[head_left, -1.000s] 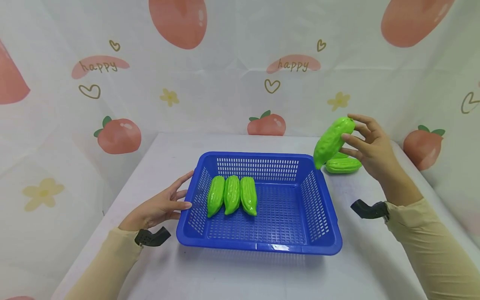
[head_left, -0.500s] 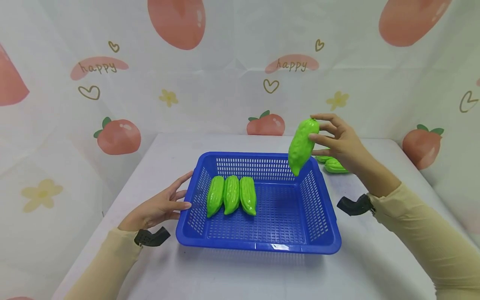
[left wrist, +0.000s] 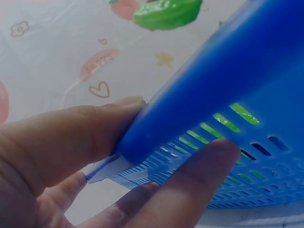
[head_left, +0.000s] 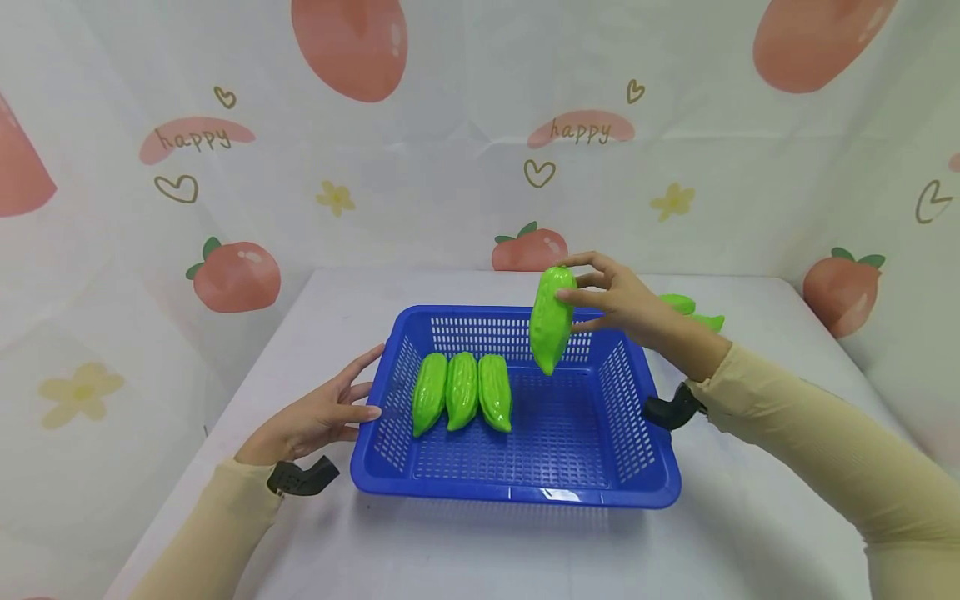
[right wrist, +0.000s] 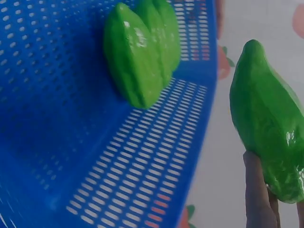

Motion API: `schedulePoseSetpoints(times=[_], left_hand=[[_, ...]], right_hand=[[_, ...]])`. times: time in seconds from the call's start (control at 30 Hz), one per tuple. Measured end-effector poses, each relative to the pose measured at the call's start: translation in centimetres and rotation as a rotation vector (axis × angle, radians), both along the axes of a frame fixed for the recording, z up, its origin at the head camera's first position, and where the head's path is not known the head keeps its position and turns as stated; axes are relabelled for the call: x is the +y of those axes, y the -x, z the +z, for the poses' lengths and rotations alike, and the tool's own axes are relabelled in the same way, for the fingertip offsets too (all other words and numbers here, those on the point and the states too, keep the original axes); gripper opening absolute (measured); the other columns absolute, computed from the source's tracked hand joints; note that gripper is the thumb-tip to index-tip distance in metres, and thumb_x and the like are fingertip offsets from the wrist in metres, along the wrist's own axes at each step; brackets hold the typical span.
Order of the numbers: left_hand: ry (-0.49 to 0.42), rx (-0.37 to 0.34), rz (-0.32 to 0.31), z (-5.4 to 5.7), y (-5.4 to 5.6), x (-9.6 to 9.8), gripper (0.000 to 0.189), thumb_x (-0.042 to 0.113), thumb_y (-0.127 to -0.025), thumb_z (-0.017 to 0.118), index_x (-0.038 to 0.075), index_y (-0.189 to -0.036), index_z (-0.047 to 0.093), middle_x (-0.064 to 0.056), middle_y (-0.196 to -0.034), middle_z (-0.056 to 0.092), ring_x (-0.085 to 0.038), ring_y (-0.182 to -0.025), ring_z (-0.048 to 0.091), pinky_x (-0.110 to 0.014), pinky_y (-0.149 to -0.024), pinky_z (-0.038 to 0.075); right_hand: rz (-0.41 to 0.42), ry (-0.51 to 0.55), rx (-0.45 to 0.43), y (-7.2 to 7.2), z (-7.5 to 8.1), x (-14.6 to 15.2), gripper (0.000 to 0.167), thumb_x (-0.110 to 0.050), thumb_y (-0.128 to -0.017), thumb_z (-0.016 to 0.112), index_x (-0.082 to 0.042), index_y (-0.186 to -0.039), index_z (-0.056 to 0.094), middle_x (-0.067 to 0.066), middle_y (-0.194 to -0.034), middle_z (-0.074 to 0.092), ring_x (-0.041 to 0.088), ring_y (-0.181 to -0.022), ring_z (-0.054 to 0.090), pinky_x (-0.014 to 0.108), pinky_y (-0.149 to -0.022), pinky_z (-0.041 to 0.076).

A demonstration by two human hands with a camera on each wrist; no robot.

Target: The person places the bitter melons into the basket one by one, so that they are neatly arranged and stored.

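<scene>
My right hand (head_left: 628, 307) holds a bright green bitter melon (head_left: 551, 323) by its upper part, thumb on the near side and fingers behind. It hangs tip down over the rear middle of a blue plastic basket (head_left: 517, 497). The right wrist view shows the same bitter melon (right wrist: 268, 118) close up, beside the basket wall. My left hand (head_left: 318, 414) grips the basket's left rim; in the left wrist view the rim (left wrist: 156, 121) lies between its digits. Three bitter melons (head_left: 462, 392) lie side by side in the basket's left half.
More green bitter melons (head_left: 678, 303) lie on the white table (head_left: 757, 333) behind the basket's right side, partly hidden by the right forearm. A patterned white cloth (head_left: 435, 167) hangs behind the table. Black wrist mounts (head_left: 303, 477) sit on both wrists.
My right hand has carried the bitter melon left and somewhat lower, from beyond the basket's right rim to over its inside. The melon hangs more upright. My left hand stays at the rim.
</scene>
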State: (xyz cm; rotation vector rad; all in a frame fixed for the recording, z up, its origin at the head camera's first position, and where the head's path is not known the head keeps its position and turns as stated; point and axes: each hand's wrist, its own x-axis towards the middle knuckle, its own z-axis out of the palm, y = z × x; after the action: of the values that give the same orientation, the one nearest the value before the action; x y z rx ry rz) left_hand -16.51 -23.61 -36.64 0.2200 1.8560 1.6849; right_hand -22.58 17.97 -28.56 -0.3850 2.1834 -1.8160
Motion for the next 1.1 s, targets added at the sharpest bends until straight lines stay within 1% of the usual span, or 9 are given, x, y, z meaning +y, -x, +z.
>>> schedulePoseSetpoints(times=[0.07,0.23,0.33,0.5,0.7,0.9,1.1], left_hand=[[0.001,0.0,0.001,0.0,0.0,0.0,0.095,0.009,-0.092,0.065,0.04,-0.154,0.0,-0.022,-0.157,0.025,-0.035,-0.112,0.063,-0.051,-0.09,0.053],[0.016,0.003,0.002,-0.1,0.0,0.0,0.095,0.01,-0.092,0.065,0.04,-0.154,0.0,-0.022,-0.157,0.023,-0.034,-0.113,0.063,-0.052,-0.093,0.052],[0.022,0.003,0.006,-0.1,0.0,0.0,0.096,0.01,-0.091,0.065,0.04,-0.154,0.0,-0.022,-0.158,0.023,-0.033,-0.114,0.062,-0.052,-0.094,0.051],[0.013,-0.005,0.006,-0.2,0.0,0.0,0.095,0.01,-0.092,0.065,0.041,-0.154,0.001,-0.021,-0.158,0.023,-0.034,-0.115,0.062,-0.052,-0.094,0.051],[0.003,-0.003,-0.006,-0.2,0.1,-0.1,0.094,0.01,-0.092,0.064,0.041,-0.154,0.001,-0.02,-0.158,0.023,-0.035,-0.113,0.063,-0.051,-0.091,0.053],[0.009,-0.001,-0.003,-0.1,0.1,-0.1,0.094,0.01,-0.092,0.064,0.041,-0.154,0.0,-0.02,-0.158,0.023,-0.034,-0.112,0.063,-0.05,-0.091,0.053],[0.019,-0.006,0.01,-0.1,0.1,0.0,0.095,0.01,-0.091,0.065,0.042,-0.154,0.001,-0.02,-0.158,0.024,-0.034,-0.112,0.063,-0.05,-0.09,0.054]], right_hand=[[0.007,-0.035,-0.029,0.3,-0.6,-0.6,0.05,-0.012,-0.094,0.062,-0.012,-0.139,0.041,0.023,-0.128,0.046,0.029,-0.102,0.063,0.053,-0.082,0.055],[0.02,-0.085,-0.095,1.1,-2.0,-1.7,0.053,-0.013,-0.094,0.062,-0.009,-0.141,0.038,0.028,-0.134,0.045,0.041,-0.111,0.059,0.057,-0.084,0.053],[0.02,-0.113,-0.132,1.4,-2.6,-2.3,0.054,-0.012,-0.094,0.062,-0.008,-0.142,0.037,0.029,-0.137,0.044,0.044,-0.117,0.056,0.06,-0.087,0.05],[0.01,-0.161,-0.191,1.7,-3.6,-3.0,0.055,-0.01,-0.094,0.063,-0.008,-0.143,0.039,0.03,-0.141,0.041,0.046,-0.121,0.052,0.059,-0.088,0.051],[-0.005,-0.213,-0.264,2.1,-4.9,-3.5,0.055,-0.009,-0.092,0.064,-0.007,-0.142,0.04,0.03,-0.141,0.04,0.048,-0.125,0.048,0.058,-0.088,0.052],[-0.001,-0.293,-0.286,1.9,-6.0,-4.1,0.053,-0.01,-0.091,0.066,-0.007,-0.139,0.043,0.028,-0.137,0.046,0.047,-0.124,0.05,0.053,-0.082,0.056],[0.01,-0.352,-0.291,1.6,-7.0,-4.6,0.052,-0.011,-0.091,0.066,-0.006,-0.138,0.045,0.029,-0.138,0.046,0.047,-0.125,0.049,0.05,-0.078,0.058]])
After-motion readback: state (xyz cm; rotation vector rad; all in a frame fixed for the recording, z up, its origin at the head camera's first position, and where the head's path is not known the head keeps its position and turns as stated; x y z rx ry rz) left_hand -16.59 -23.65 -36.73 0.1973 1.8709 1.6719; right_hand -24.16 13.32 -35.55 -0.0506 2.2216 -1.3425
